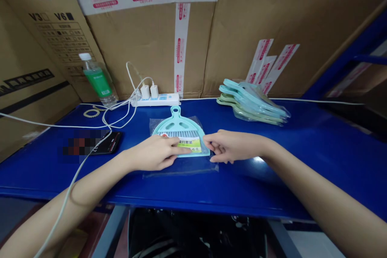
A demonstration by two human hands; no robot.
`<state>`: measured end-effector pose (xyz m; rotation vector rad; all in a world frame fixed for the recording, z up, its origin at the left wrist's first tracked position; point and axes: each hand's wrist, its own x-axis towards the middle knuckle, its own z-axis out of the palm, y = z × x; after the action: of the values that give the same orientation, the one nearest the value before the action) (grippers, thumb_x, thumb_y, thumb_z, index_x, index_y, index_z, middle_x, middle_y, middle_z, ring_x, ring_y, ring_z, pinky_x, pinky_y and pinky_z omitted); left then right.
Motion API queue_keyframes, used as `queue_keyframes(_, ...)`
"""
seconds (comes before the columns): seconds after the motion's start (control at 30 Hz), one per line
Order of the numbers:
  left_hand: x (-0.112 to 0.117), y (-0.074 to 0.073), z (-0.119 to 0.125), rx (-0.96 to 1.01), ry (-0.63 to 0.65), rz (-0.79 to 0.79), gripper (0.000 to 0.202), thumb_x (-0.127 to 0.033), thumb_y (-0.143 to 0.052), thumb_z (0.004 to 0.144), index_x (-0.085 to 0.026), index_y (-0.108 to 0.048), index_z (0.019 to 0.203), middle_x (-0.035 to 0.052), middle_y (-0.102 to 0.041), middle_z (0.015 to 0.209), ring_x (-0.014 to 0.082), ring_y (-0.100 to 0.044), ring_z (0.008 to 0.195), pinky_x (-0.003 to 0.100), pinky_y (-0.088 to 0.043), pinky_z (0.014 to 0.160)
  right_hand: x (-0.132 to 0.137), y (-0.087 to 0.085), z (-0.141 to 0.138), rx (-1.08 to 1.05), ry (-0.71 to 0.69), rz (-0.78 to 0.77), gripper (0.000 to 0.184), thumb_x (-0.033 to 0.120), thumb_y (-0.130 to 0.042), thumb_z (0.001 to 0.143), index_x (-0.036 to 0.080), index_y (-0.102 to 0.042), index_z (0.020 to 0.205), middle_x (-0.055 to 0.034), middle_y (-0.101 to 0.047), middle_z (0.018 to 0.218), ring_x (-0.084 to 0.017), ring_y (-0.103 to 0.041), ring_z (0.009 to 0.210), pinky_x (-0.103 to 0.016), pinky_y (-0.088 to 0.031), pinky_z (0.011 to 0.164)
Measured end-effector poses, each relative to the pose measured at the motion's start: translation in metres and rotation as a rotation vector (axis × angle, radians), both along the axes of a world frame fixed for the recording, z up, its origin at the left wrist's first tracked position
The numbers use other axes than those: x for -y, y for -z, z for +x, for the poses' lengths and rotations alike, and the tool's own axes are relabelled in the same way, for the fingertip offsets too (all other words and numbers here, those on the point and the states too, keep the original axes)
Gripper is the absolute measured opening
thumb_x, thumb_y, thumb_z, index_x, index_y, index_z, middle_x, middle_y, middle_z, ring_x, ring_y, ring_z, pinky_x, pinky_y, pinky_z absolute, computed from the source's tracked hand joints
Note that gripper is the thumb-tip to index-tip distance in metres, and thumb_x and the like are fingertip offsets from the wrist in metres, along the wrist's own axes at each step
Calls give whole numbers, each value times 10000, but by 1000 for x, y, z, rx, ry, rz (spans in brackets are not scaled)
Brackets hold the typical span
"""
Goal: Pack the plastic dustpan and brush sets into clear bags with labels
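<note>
A light-blue dustpan (175, 120) lies on the table inside a clear plastic bag (184, 172), its handle pointing away from me. A small brush with grey bristles (193, 134) sits in the pan. Across the bristles lies a yellow-green and white label (196, 143). My left hand (157, 152) rests flat on the label and the pan's left side, fingers stretched out. At the pan's right rim, my right hand (226, 146) has curled fingers gripping the edge of the bag; the fingertips are partly hidden.
Several bagged blue and green dustpans (254, 102) are stacked at the back right. A white power strip (169, 99) with chargers, a bottle (98, 82) and a yellowish coil (91, 113) are behind. A dark phone-like object (110, 143) lies left; a white cable (74, 177) crosses my left arm.
</note>
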<state>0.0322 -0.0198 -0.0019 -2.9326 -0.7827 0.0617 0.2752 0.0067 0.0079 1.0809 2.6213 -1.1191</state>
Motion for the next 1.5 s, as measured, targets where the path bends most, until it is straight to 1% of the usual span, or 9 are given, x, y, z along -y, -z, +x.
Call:
queue_keyframes(0.1,-1,1,0,-3,10,20,445,-146,-433,881,-282,-501,1299,36,-580,917,115,-530,619,216,-419,569,2,-3,1,34,25,-72,295,231,-595,785,240,-308,718,93,-505,500,-101,-509,436,-217,-391,473)
queue_keyframes(0.27,-2,0,0,-10,11,34,439,-139,-410,890,-284,-506,1294,33,-569,897,121,-533,633,217,-414,562,4,-7,1,29,34,-49,271,317,-543,850,234,-342,689,82,-499,474,-104,-486,423,-231,-376,482)
queue_keyframes(0.4,-2,-1,0,-12,11,18,449,-131,-405,889,-285,-499,1301,35,-570,898,127,-531,631,229,-411,561,1,-3,-3,-30,29,132,316,331,-430,903,221,-362,615,62,-444,472,-100,-433,440,-243,-325,493)
queue_keyframes(0.47,-2,-2,0,-3,10,3,452,-128,-412,885,-283,-500,1300,35,-572,893,130,-530,633,232,-407,560,-1,1,-5,-49,67,255,320,317,-467,879,219,-354,596,62,-406,490,-99,-387,462,-247,-280,488)
queue_keyframes(0.53,-2,-2,0,5,7,-27,454,-124,-418,881,-278,-501,1299,35,-578,892,133,-535,640,237,-411,568,-3,4,-6,-59,104,294,310,305,-522,843,221,-342,604,64,-408,512,-101,-367,483,-248,-259,491)
queue_keyframes(0.77,-1,-1,1,59,5,-114,444,-106,-409,874,-249,-510,1283,40,-603,924,146,-574,748,244,-441,656,-5,6,-4,-71,117,211,335,315,-639,752,224,-333,647,59,-477,573,-114,-449,544,-246,-305,526)
queue_keyframes(0.97,0,0,1,69,30,-32,415,-101,-438,858,-254,-559,1224,39,-565,900,136,-536,694,239,-425,614,-6,6,-4,-147,161,117,260,353,-544,821,226,-348,706,57,-492,579,-111,-510,512,-251,-369,514)
queue_keyframes(1.2,2,2,3,79,56,6,383,-87,-421,852,-189,-561,1193,54,-595,882,165,-569,739,272,-466,653,-7,7,-6,-147,260,-31,282,287,-634,712,228,-360,739,86,-534,500,-107,-549,431,-220,-420,458)
queue_keyframes(1.5,4,0,2,71,12,4,253,-107,-440,827,-169,-578,1030,53,-637,907,163,-604,714,265,-448,601,-6,4,-4,-72,314,-93,312,229,-670,660,227,-363,714,90,-551,451,-115,-571,417,-205,-431,437)
